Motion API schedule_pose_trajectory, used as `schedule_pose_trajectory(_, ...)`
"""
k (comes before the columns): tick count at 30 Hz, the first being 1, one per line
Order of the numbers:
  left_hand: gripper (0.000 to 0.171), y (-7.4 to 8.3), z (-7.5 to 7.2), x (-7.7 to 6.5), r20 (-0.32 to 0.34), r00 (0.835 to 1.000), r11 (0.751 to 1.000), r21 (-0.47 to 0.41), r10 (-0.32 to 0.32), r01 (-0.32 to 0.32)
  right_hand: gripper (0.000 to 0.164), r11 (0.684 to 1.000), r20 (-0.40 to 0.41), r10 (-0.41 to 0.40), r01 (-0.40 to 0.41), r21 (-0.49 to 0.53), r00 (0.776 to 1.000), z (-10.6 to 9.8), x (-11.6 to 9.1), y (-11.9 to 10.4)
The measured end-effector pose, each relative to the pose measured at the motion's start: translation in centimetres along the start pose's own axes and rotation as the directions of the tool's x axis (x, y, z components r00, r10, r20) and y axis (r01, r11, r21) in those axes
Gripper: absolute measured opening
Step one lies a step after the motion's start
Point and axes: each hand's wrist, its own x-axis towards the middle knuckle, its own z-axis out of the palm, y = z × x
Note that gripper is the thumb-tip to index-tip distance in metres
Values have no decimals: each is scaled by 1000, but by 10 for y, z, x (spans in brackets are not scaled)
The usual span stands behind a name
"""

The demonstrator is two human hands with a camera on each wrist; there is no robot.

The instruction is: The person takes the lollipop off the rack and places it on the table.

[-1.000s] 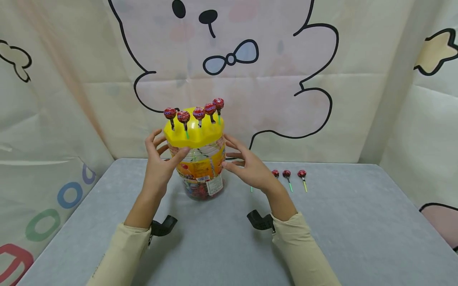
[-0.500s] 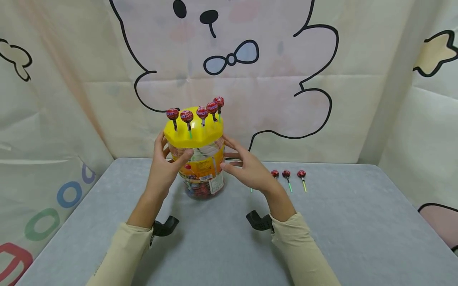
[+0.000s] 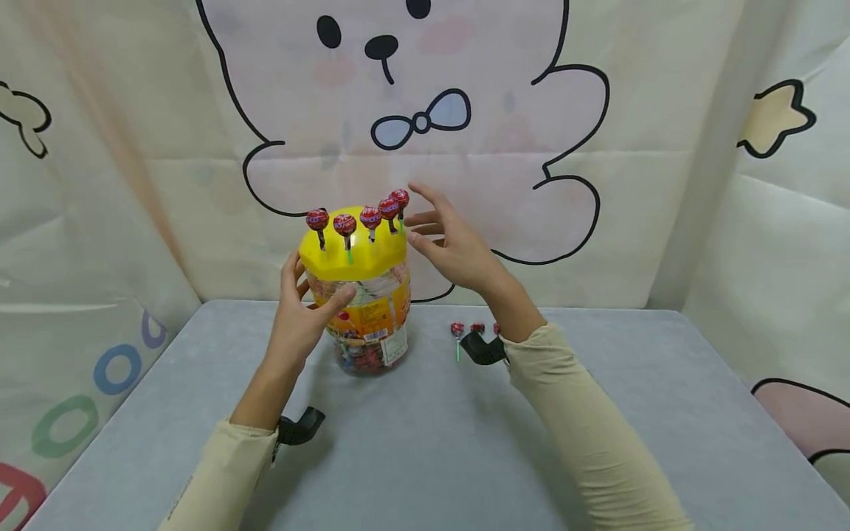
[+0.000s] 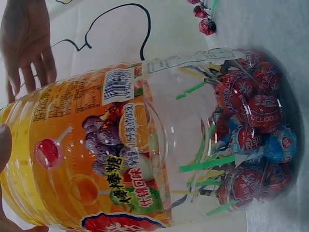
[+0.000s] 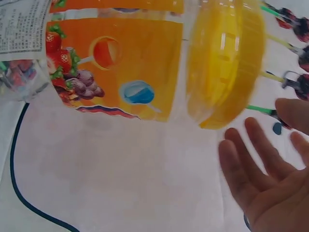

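A clear plastic candy jar (image 3: 372, 317) with an orange fruit label and a yellow lid (image 3: 355, 264) stands on the table. Several red-wrapped lollipops (image 3: 345, 224) stick up out of the lid by their sticks. My left hand (image 3: 297, 324) grips the jar's left side, thumb in front and fingers going behind it. Beside the rightmost lollipops, at lid height, my right hand (image 3: 458, 247) is raised with its fingers spread. In the right wrist view, the fingers (image 5: 234, 162) are apart from the lid and hold nothing. More wrapped candies (image 4: 253, 96) fill the jar's bottom.
A few loose lollipops (image 3: 457, 330) lie at the back of the grey table (image 3: 425, 442), right of the jar, partly hidden by the right wrist's black camera mount (image 3: 482, 349). Behind the table hangs a cloth backdrop (image 3: 637, 236) with a cartoon bear.
My right hand has left the jar's right side and risen to the lollipops at the lid. The left hand slid round the jar, which turned slightly. The head view has shifted a little.
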Motion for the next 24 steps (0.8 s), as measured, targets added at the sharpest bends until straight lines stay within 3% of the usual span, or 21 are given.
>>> schedule_pose_trajectory(7,102,-2,0,0,-2,1000,1000,14,-8,8,57,993,-45,-92,88,-76,995,4,12,-1)
schedule_pose_trajectory(13,102,-3,0,1,-2,1000,1000,15,-8,8,49,988,-77,-111,102,-113,991,0,19,-1)
schedule_pose_trajectory(20,102,-3,1,3,-1,1000,1000,23,15,-15,44,988,-219,-150,135,-82,964,-9,21,-5)
schedule_pose_trajectory(24,102,-3,-1,3,-9,1000,1000,20,19,-19,44,990,-254,-137,124,-63,958,-14,15,-7)
